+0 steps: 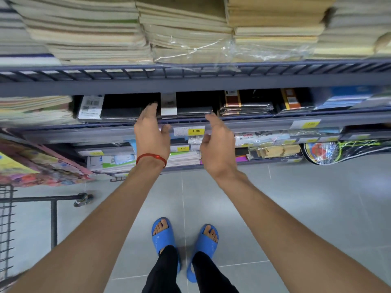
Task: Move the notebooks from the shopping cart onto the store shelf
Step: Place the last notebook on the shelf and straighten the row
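- Two feet in blue slides (163, 235) are standing on the grey tiled floor (296, 208), below black trouser legs.
- The shopping cart (54, 225) is showing only its wire side and a dark frame bar at the left edge; what it is carrying cannot be told.
- Both bare forearms are stretching forward, side by side and apart.
- The left hand (151, 132), with a red string bracelet (151, 158) round its wrist, is keeping its fingers straight and close together, gripping nothing. Its fingertips are touching the front of a stack of black notebooks (129, 108).
- The right hand (218, 144) is hovering just to the right of it, fingers loosely bent and slightly spread, holding nothing. It is in front of the shelf rail, beside a yellow price tag (196, 131) reading 1.00.
- The black notebooks are lying flat on the middle level of the store shelf (211, 83). A second dark stack (194, 104) is sitting just beside them on the right.
- On the level above, tall beige paper stacks (179, 28) are filling the shelf, some in clear wrap.
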A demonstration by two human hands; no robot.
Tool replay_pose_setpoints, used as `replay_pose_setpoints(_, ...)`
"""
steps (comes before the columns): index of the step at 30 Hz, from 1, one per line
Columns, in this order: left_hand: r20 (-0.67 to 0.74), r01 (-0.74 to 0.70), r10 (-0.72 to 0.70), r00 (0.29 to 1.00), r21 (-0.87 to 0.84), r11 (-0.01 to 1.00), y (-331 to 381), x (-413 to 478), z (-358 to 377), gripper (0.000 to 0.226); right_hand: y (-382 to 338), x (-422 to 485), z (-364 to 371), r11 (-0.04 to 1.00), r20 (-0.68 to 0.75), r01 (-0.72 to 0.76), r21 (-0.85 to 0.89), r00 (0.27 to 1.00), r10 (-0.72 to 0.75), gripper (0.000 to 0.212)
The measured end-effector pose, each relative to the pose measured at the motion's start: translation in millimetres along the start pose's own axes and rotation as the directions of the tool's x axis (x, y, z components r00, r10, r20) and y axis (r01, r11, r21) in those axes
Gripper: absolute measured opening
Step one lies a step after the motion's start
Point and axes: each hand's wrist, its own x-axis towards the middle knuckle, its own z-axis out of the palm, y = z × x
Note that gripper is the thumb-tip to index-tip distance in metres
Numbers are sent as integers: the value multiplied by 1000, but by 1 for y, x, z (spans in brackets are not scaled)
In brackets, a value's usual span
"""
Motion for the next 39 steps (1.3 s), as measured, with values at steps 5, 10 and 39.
replay_pose_setpoints(5,-82,-22,16,997,-75,997,-21,-27,-34,43,-21,-28,24,993,49,40,113,998,-46,40)
replay_pose_setpoints(10,-173,10,-11,985,-5,1000,-64,-11,-80,48,-56,-29,56,968,44,50,248,997,-63,36)
replay_pose_setpoints(39,76,55,-57,995,21,998,-124,61,-110,35,-116,28,108,993,93,-122,6,988,121,58)
